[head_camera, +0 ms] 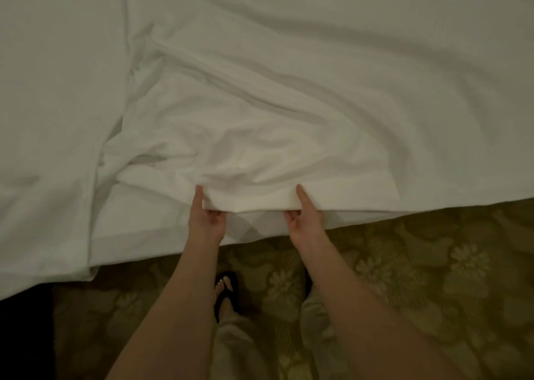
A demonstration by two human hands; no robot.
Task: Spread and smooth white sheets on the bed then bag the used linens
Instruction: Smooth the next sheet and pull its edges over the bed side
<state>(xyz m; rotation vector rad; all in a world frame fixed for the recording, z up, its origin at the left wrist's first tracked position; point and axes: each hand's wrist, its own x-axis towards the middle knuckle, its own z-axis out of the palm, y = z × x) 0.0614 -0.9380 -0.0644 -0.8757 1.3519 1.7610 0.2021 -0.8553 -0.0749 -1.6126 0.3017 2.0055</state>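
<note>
While the flat white under-sheet (52,90) lay smooth toward the bed's left edge, the rumpled white top sheet (289,105) bunched in deep folds near the bed's near edge. The left hand (206,220) pinched that sheet's folded hem (251,202), thumb on top and fingers curled beneath; the right hand (304,220) gripped the same hem just beside it in the same way. With both holds so close together, a pull would likely have tightened only the narrow strip between them and left the creases fanning rightward uncorrected. An uneven tug could also have dragged the sheet askew, or off onto the olive flowered carpet (433,278) by the black-sandalled foot (226,293). No used linens or bag showed.
</note>
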